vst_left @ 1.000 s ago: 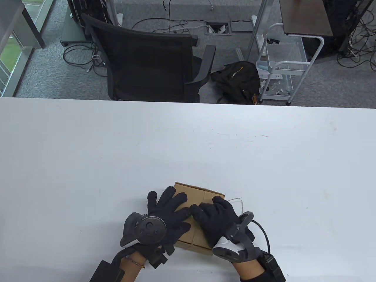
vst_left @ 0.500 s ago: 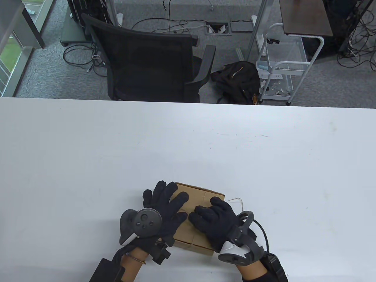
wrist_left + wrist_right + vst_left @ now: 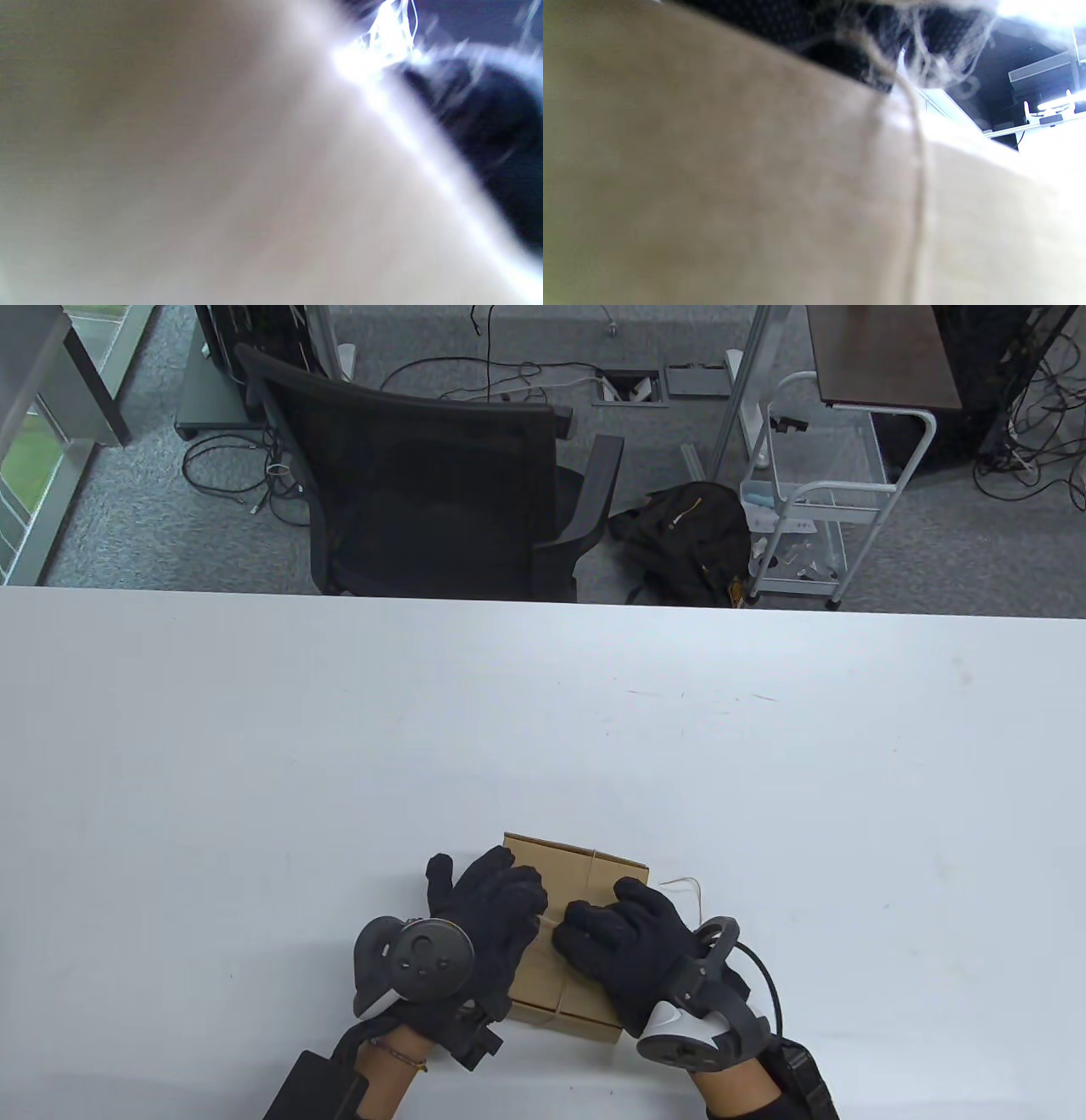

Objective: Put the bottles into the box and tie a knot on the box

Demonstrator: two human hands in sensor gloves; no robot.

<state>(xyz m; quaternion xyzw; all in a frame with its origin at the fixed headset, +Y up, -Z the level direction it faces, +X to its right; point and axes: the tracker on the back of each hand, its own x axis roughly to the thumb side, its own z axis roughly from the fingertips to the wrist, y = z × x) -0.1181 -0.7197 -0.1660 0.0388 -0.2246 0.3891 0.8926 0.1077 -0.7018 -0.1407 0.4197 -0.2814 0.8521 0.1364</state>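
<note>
A: What could go wrong from here?

B: The white table (image 3: pixel 254 780) is slick, and the cardboard box (image 3: pixel 560 869) sits near its front edge. If either hand pulls the twine (image 3: pixel 594 865) sideways instead of against the other hand, I judge the closed box could slide or turn, and the knot would come out slack.

A: Anything smaller?

B: The loose twine end (image 3: pixel 683 884) lies on the table just right of the box. It could be missed under the gloves, or slip out of thick fabric.

A: Where is the box relative to the fingers?

B: Directly beneath them. The left hand (image 3: pixel 496 908) and right hand (image 3: pixel 624 933) both rest on its lid, fingers curled, fingertips meeting at the middle where the twine crosses. Whether they actually pinch the twine I cannot tell; the wrist views are too blurred.
</note>
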